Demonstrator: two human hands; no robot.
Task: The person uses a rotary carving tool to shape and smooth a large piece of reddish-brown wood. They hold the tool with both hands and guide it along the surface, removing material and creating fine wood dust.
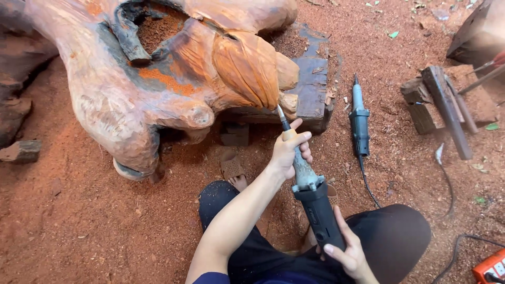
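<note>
Hands [288, 152] [348, 251] clench a die grinder [310, 189], its long axis slanting up-left, tip touching the wood carving [158, 68].

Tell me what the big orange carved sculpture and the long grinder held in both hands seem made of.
Big orange carved sculpture: wood, raw and matte, judging by grain streaks, tool marks and reddish sawdust around it. Long die grinder: likely dark plastic body with a dull, dusty grey metal neck; left hand grips the neck, right hand the body.
</note>
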